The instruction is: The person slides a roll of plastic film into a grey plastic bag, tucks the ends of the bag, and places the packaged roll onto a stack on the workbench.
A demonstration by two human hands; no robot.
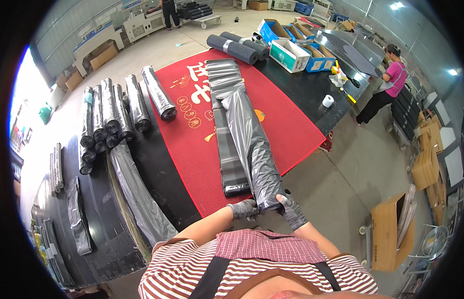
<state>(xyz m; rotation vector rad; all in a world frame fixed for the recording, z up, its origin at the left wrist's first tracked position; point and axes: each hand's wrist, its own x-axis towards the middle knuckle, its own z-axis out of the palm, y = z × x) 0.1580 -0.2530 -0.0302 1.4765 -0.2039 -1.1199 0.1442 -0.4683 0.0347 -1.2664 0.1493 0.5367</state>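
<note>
From my remote seat I look through one head-worn fisheye, tilted down and forward: the striped shirt (174, 266) fills six o'clock, the left hand (244, 209) and right hand (293, 213) show close by, and workshop floor (192, 44) recedes toward twelve.

- You hold the near end of a long, glossy dark-grey plastic sleeve (252, 137), crinkled along its length, slanting toward you past the edge of a red mat (287, 119).
- Partly beneath it, a long, flat black plastic bundle (234, 172) lies lengthwise on the mat, near end toward you.
</note>
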